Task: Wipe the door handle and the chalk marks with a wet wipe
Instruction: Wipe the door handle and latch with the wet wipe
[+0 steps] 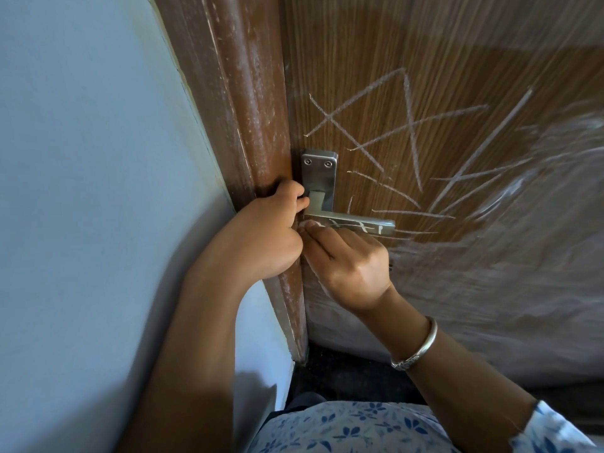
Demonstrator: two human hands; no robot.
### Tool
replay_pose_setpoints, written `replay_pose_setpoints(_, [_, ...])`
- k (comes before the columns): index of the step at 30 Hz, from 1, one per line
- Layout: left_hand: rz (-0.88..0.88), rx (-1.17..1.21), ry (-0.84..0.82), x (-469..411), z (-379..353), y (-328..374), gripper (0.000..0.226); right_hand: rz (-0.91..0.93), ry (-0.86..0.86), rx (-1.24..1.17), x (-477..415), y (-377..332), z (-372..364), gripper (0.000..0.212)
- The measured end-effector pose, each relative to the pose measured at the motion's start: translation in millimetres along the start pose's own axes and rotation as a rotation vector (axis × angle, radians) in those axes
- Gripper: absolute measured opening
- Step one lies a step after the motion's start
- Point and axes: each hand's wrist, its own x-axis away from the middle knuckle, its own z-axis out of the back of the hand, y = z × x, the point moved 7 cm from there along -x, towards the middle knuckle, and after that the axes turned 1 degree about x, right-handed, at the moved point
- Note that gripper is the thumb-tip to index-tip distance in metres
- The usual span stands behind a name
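just left of the handle plate, the left hand (268,230) curls its fingers round the door edge (291,148), steadying it. touching it on the right, the right hand (349,266) sits under the chalk-streaked door handle (353,222), fingers bunched on what looks like a pale wet wipe (303,225), so the handle seems the step in hand. the chalk marks (408,125) above that hand look untouched, and will want broad strokes next.

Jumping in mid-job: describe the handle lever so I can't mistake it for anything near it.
On the brown wooden door, look at its left edge beside the frame, where a steel plate with two screws is fixed. The lever is the flat horizontal bar running right from the plate's lower end, just above the right hand. Unlike the plate, it carries white chalk strokes.
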Motion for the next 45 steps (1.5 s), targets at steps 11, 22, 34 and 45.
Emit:
replay_pose_setpoints(11, [0.002, -0.007, -0.01, -1.0, -0.6, -1.1, 0.062, 0.001, 0.019, 0.05, 11.7, 14.8, 8.2, 0.011])
replay_pose_setpoints(22, [-0.001, -0.012, 0.004, -2.2, -2.2, -5.0, 0.06, -0.049, 0.049, 0.052, 12.1, 25.7, 13.4, 0.012])
replay_pose_setpoints(34, [-0.002, 0.004, -0.007, -2.0, -2.8, -4.1, 0.058, -0.054, -0.013, 0.046, 15.3, 28.7, 13.5, 0.014])
replay_pose_setpoints(45, [0.011, 0.035, -0.005, -1.3, -1.8, -4.1, 0.059, -0.05, -0.011, 0.035, 8.6, 24.3, 9.6, 0.012])
